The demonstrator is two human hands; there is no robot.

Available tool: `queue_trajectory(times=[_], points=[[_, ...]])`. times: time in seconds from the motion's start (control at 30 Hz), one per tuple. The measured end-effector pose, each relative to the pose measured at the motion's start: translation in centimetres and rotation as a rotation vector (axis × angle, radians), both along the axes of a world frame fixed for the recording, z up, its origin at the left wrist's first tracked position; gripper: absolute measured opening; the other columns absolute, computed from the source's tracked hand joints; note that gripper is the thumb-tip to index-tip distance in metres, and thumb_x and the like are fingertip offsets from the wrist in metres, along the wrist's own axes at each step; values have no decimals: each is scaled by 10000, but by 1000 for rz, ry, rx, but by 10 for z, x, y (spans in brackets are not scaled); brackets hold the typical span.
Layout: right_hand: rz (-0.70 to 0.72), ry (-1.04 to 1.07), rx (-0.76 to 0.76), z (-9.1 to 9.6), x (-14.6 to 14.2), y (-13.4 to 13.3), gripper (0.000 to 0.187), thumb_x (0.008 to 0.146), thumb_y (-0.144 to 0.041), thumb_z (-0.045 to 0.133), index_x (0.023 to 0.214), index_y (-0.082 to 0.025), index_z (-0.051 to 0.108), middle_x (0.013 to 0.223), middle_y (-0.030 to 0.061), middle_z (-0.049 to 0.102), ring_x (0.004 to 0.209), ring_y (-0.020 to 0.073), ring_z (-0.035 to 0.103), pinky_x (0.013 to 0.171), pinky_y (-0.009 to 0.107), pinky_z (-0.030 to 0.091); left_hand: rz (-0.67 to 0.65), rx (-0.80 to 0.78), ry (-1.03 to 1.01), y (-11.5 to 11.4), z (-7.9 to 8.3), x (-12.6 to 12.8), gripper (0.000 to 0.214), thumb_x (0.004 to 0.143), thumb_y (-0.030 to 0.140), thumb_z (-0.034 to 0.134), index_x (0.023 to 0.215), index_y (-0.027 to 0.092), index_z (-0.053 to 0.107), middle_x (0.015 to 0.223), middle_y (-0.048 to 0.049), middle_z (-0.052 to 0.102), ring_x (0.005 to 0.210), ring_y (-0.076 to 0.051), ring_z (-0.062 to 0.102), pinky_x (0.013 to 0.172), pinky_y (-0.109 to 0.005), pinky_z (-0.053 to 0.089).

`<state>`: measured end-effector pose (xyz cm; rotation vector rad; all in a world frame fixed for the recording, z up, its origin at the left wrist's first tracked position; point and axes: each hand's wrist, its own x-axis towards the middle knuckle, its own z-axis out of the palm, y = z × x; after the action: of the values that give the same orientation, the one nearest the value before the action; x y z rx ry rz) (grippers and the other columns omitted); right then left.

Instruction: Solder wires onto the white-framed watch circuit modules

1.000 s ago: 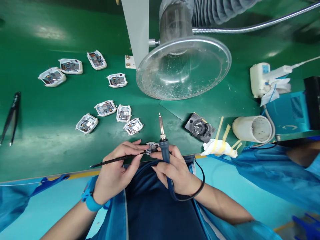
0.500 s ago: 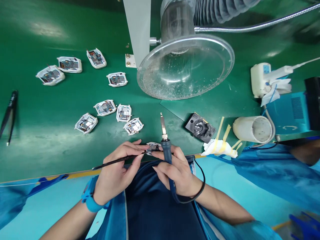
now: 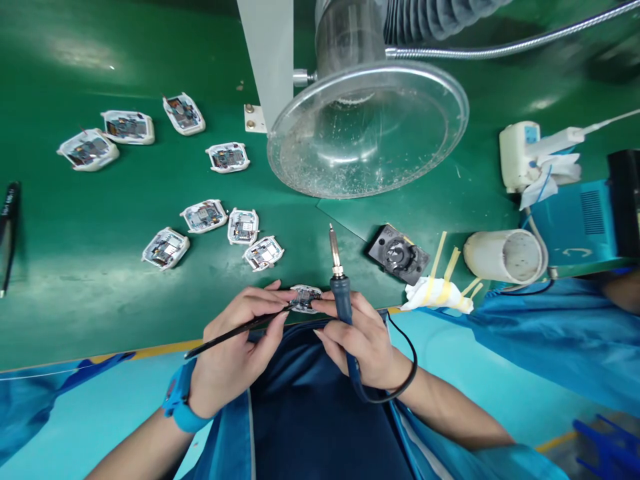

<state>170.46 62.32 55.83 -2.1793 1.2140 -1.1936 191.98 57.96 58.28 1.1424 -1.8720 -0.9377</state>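
My left hand (image 3: 233, 347) is closed on black tweezers (image 3: 215, 345), whose tip reaches an opened white watch case (image 3: 306, 298) with circuit parts inside, at the table's near edge. Fingertips of that hand touch the case's left side. In my right hand (image 3: 370, 347) is a soldering iron (image 3: 342, 297) with a dark blue handle, its metal tip pointing up and away from the case. A finger of the right hand rests at the case's right side. The tweezers' grip on any small part is too fine to make out.
Several opened watch cases (image 3: 204, 216) lie on the green table to the left, with other tweezers (image 3: 9, 233) at the far left. A clear fume hood (image 3: 367, 133) overhangs the middle. A black fixture block (image 3: 397, 255), taped white cloth (image 3: 435, 295) and white cup (image 3: 505, 257) stand right.
The soldering iron has tilted, its tip shifting slightly right. My right hand has moved a little right, baring more of the watch case. The left hand keeps its hold on the tweezers.
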Motion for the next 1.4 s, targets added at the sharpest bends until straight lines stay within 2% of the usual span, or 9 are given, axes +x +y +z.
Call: queue_trajectory(times=[0.37, 0.57, 0.7, 0.77, 0.87, 0.93, 1.03, 1.2, 1.4], points=[[12, 40, 28, 0, 10, 3, 103, 923, -111, 667, 909, -213, 679, 1283, 86, 744, 1201, 269, 651, 988, 439, 597, -32, 0, -17, -2, 3, 2, 177, 932, 62, 642, 1011, 221, 642, 1041, -31, 783, 1050, -192, 769, 1018, -406, 654], [36, 33, 33, 8, 9, -1, 42, 985, -186, 647, 1012, -171, 676, 1224, 127, 767, 1182, 286, 650, 955, 448, 590, -67, 0, -14, -3, 3, 3, 196, 940, 37, 621, 1025, 214, 621, 1039, -30, 773, 1059, -160, 757, 1047, -373, 637], [-14, -112, 104, 19, -9, 3, 522, 1069, -571, 436, 1380, -173, 567, 1197, 159, 755, 1116, 267, 713, 896, 432, 623, -86, 4, -10, -4, 5, 4, 207, 940, 25, 613, 1029, 212, 618, 1048, -32, 769, 1053, -158, 762, 1055, -372, 633], [-120, -200, 231, 27, -19, 9, 517, 1046, -578, 498, 1427, -231, 546, 1086, 108, 769, 1088, 260, 740, 899, 427, 638, -82, 11, -15, -5, 6, 4, 203, 944, 29, 609, 1026, 214, 616, 1050, -36, 768, 1058, -167, 764, 1044, -380, 639], [-295, -282, 368, 40, -30, 20, 342, 969, -315, 718, 1301, -323, 636, 894, 12, 794, 851, 234, 794, 788, 390, 681, -80, 15, -19, -4, 5, 4, 194, 946, 40, 613, 1020, 219, 616, 1048, -38, 772, 1057, -179, 766, 1027, -391, 648], [-335, -234, 369, 48, -36, 25, 316, 914, -275, 776, 1212, -341, 692, 840, -3, 812, 704, 243, 794, 692, 391, 701, -81, 11, -17, -4, 5, 4, 193, 946, 42, 616, 1024, 219, 616, 1056, -40, 777, 1064, -184, 768, 1019, -393, 652], [-295, -81, 307, 57, -38, 26, 207, 929, -371, 752, 1130, -325, 735, 813, 20, 815, 651, 265, 791, 638, 401, 709, -74, 21, -23, -3, 5, 4, 196, 947, 41, 613, 1026, 220, 618, 1071, -47, 783, 1096, -200, 764, 1008, -406, 659], [-259, -89, 340, 68, -32, 16, 84, 978, -314, 665, 1047, -287, 704, 782, 24, 788, 681, 233, 791, 589, 337, 682, -64, 24, -33, -2, 5, 4, 184, 947, 50, 619, 1007, 224, 621, 1069, -42, 788, 1115, -207, 761, 1016, -407, 655], [-122, 149, 446, 77, -32, 6, 247, 1035, -332, 573, 896, -233, 751, 780, 28, 799, 695, 186, 803, 618, 246, 661, -68, 28, -28, -2, 4, 4, 194, 943, 43, 623, 1012, 224, 624, 1091, -36, 787, 1116, -194, 758, 1030, -387, 645]])
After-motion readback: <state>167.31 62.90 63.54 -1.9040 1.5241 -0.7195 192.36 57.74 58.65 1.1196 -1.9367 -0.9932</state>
